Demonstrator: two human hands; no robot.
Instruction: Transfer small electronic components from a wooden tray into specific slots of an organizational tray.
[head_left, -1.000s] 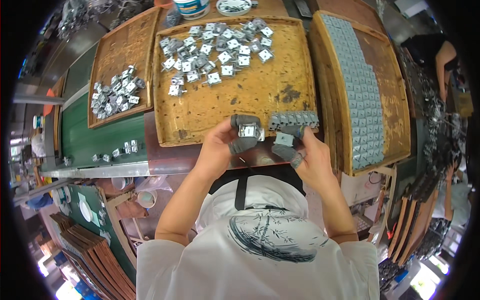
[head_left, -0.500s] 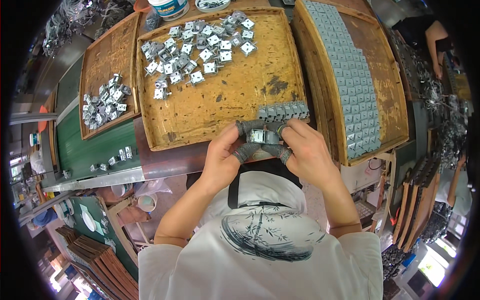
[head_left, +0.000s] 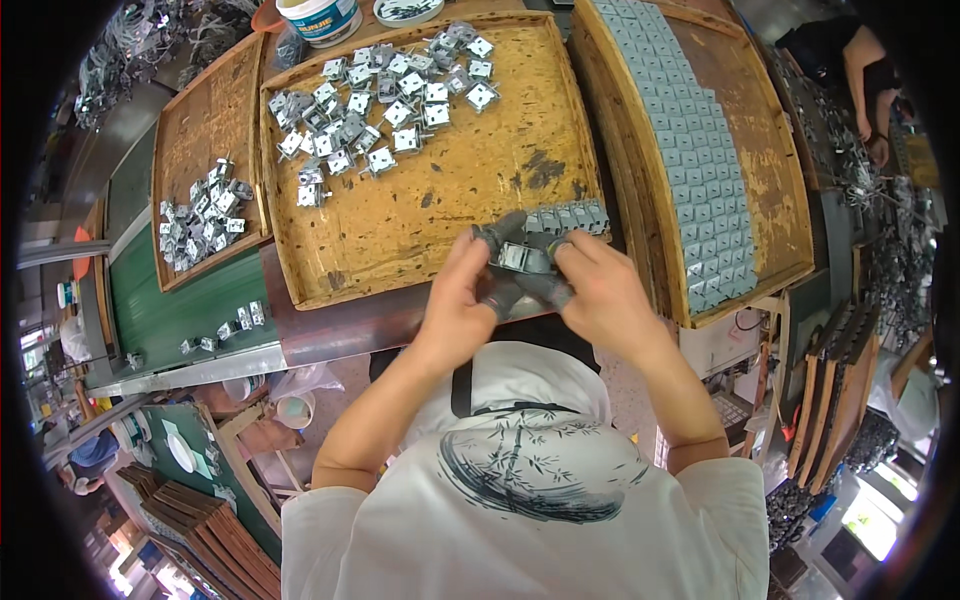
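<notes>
Between the fingertips of both hands is a small silvery metal bracket-like part [head_left: 522,259], held above the near edge of a worn wooden tray [head_left: 400,238]. My left hand [head_left: 458,302] pinches its left side and my right hand [head_left: 606,297] its right. Dark grey sleeves cover the thumbs and fingers that grip it. Just beyond the right fingers, a short row of similar metal parts [head_left: 570,216] stands along the tray's near right corner. A loose heap of metal parts [head_left: 385,105] lies toward the far left of the same tray. The held part's underside is hidden.
To the right, a wooden tray [head_left: 785,235] holds close rows of grey metal parts [head_left: 700,170]. A smaller tray [head_left: 205,120] with loose parts lies left on a green surface [head_left: 150,310]. A white bucket [head_left: 320,22] stands behind. Another person's arm [head_left: 862,85] shows at far right.
The held part has tilted, its right end dipping slightly, and the fingers have shifted around it. The whole view has moved a little; both hands keep their hold.
</notes>
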